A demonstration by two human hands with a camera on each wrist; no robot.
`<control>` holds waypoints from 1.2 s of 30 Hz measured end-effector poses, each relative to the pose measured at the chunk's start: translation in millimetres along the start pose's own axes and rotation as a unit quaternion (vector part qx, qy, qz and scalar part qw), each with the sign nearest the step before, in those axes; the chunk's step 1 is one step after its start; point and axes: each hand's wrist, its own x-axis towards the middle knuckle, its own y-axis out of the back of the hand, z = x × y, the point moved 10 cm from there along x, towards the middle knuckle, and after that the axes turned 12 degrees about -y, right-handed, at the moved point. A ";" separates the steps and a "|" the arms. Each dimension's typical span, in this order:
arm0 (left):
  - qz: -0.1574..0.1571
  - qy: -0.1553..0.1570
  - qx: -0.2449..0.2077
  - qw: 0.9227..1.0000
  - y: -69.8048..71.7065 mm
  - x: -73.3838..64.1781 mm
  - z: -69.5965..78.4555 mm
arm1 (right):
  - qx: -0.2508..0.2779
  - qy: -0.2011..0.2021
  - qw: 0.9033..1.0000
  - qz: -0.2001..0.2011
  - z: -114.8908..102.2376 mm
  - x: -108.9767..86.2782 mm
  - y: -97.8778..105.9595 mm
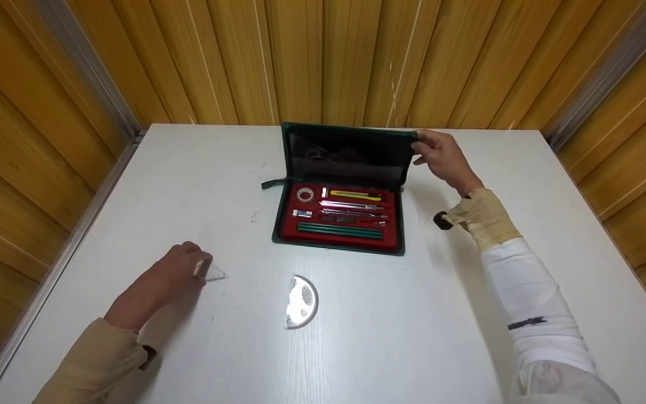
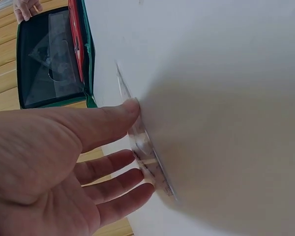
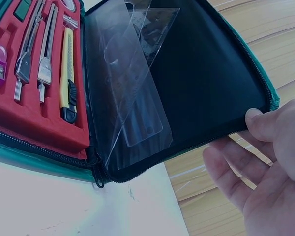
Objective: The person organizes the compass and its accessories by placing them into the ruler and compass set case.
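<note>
A clear set square (image 1: 215, 273) is pinched between the thumb and fingers of my left hand (image 1: 174, 272), close above the table at the left. The left wrist view shows the set square (image 2: 145, 147) nearly edge-on. My right hand (image 1: 446, 160) grips the top right corner of the raised lid (image 1: 351, 151) of a green zip case. In the right wrist view, the thumb lies on the lid's inner edge, and a clear pocket (image 3: 137, 93) inside the lid holds a transparent triangle (image 3: 160, 37). A clear protractor (image 1: 302, 302) lies on the table between the hands, nearer the front.
The case's red tray (image 1: 342, 216) holds a yellow cutter (image 1: 355, 195), metal compasses (image 1: 351, 206), green pencils (image 1: 340, 230), an eraser (image 1: 302, 213) and a white ring (image 1: 305, 194). Wood-look panels (image 1: 345, 62) stand behind and beside the white table (image 1: 368, 348).
</note>
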 end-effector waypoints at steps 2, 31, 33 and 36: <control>0.004 0.001 -0.003 1.000 0.9 0.1 -1.2 | -0.005 0.001 1.000 0.002 -1.0 -0.9 0.5; 0.020 0.008 -0.084 0.996 9.3 -2.9 -7.6 | -0.011 -0.004 1.000 -0.003 -1.2 0.4 -2.2; 0.025 0.002 -0.076 0.997 16.3 0.6 -2.8 | -0.009 -0.005 1.000 -0.003 -1.1 0.7 -2.5; 0.041 -0.017 -0.074 0.996 29.6 8.7 7.7 | -0.010 -0.009 1.000 -0.001 -1.0 0.8 -3.3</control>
